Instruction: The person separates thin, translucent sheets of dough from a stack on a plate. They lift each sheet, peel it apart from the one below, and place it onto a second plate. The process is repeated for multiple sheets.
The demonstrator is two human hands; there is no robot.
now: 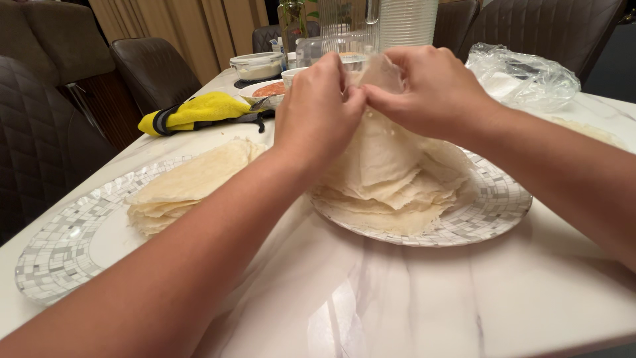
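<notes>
Centre of the frame: left hand and right hand, both pinched nearly closed, fingertips meeting on the upper edge of one thin, pale wrapper sheet. The sheet is lifted into a peak, its lower part trailing onto the stack of sheets below. The stack lies on a round plate with a grey mosaic rim, right of centre. The step in hand appears to be peeling one sheet free of the stack; the sheet looks fragile, so the next move likely calls for a slow, even pull to avoid tearing. Lower left: a second mosaic-rimmed plate bearing a neater pile of sheets. Upper left of centre: a yellow cloth with a dark band, a bowl of red sauce, a lidded container. Top centre: a clear pitcher and a stack of plastic cups. Upper right: a crumpled clear plastic bag. Surface: a glossy white marbled table. Room: dark quilted chairs around it, beige curtains at the upper left.
</notes>
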